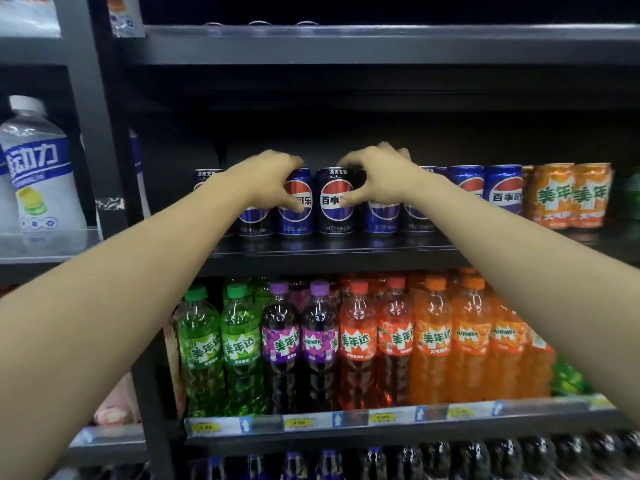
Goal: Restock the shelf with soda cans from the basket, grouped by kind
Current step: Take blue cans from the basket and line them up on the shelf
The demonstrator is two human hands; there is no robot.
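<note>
Mirinda bottles [346, 344] in green, purple, red and orange fill the lower shelf; above, the left hand [273, 181] grips a blue Pepsi can [295, 216]; the right hand [377, 178] grips another Pepsi can [381, 218]; a black Pepsi can [335, 202] stands between; orange Mirinda cans [568, 195] stand rightward.

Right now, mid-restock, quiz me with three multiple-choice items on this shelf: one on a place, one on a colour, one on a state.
1. Where do the orange cans stand on the can shelf?
A. left end
B. right of the blue cola cans
C. behind the hands

2. What colour are the caps of the leftmost bottles on the shelf below?
A. green
B. purple
C. orange

3. What is the left hand doing?
A. hanging idle
B. gripping a blue cola can
C. holding a bottle

Key: 1 B, they follow the blue cans rightward; 2 A, green caps show; 3 B, fingers curl round the can.
</note>
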